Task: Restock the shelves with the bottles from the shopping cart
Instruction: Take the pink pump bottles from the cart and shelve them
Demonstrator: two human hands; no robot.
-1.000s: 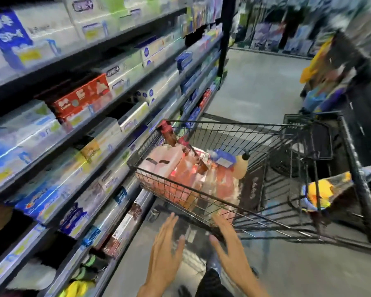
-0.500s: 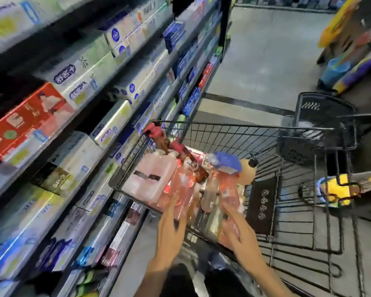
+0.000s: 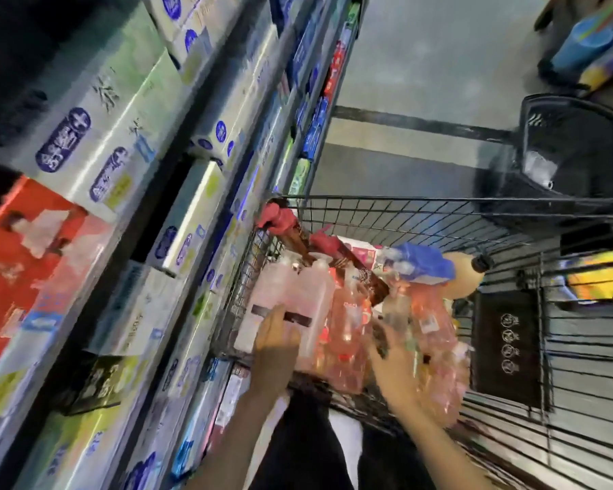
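Inside, shopping cart [image 3: 422,206] holds pink bottles [image 3: 291,295] under both hands.

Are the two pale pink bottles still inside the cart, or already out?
Inside. The pink bottles lie behind the cart wire, left hand reaching onto them.

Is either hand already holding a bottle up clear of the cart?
No, the left hand and right hand are both down among the bottles inside the cart.
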